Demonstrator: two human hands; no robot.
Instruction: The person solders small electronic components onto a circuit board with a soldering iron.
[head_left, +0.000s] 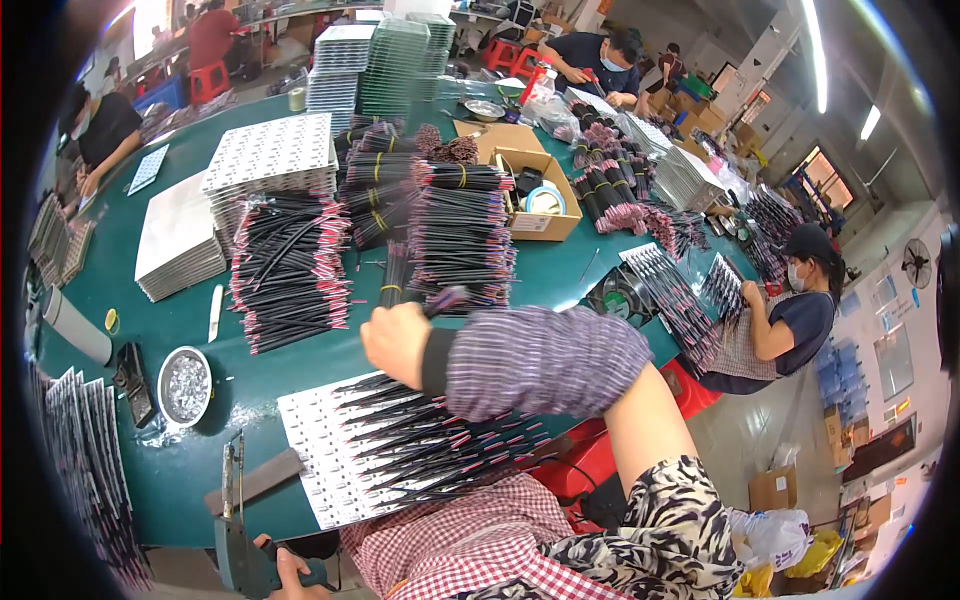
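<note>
Right hand [397, 343] reached across the green table [190, 330], fingers curled round a thin bundle of black wires [440, 298]. Best kept snug, lifted straight. Left hand [288, 572] low, gripping grey tool [235, 545].

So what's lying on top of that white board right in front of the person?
On the white board lies a loose spread of thin black wires with pink ends. The person's right arm in a striped sleeve and a checked cloth cover its right and near parts.
</note>
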